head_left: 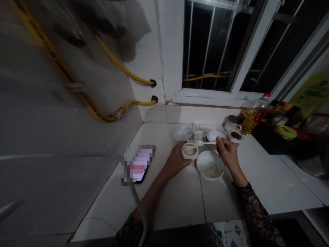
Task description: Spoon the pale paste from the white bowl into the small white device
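Left fingers [179, 149] around a white jar [190, 151]

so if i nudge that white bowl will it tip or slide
The white bowl looks ceramic, so probably heavy for its size and fragile. On the glossy counter it would likely slide rather than tip, and the pale contents sitting low should steady it.
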### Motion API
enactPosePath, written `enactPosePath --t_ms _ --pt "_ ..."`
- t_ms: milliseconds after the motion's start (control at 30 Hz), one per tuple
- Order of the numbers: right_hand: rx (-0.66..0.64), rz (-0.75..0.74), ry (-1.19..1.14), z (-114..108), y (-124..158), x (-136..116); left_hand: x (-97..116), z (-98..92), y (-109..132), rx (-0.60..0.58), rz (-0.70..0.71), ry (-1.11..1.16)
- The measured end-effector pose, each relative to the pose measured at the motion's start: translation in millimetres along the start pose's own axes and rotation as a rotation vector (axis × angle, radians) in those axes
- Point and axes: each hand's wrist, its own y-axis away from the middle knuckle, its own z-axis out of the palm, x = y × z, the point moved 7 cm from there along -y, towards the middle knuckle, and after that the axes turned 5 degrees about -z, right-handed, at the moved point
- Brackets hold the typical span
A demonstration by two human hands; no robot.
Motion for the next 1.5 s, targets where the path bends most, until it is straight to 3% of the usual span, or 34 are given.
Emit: enactPosePath --t_ms 133,233,367,467,600,867,1033,1267,1500 --pt "-0.106 -0.412 0.344 24 13 -38 2 -1.0 0 0.024 0.015 -0.021" --pt "-0.156 -0.551 0.453 29 20 -45 2 -0.4 0 0.018 0.017 -0.026" --pt "-0.040 -0.388 0.398 -1 9 -28 0 0.9 0 -0.002 -0.015 -0.018" --pt "-0.166 -0.212 0.383 -12 2 -6 0 1.2 1 -0.009 -0.020 -0.015" --pt "-0.410 -0.137 0.484 -7 5 14 1 0.1 0 -0.007 -0.010 -0.029" --pt "-0.555 -0.156 0.331 23 23 13 3 -0.8 1 -0.003 0.003 -0.049" --pt "-0.523 -0.063 0.246 21 22 16 3 -1.2 1 -0.003 -0.007 -0.041" --pt "-0.450 0.170 -0.051 7 15 32 3 -0.8 1 -0.013 -0.021 -0.040" --pt "-0.377 0.269 -0.107 1 12 41 1 0.4 0 -0.012 -0.025 -0.035"
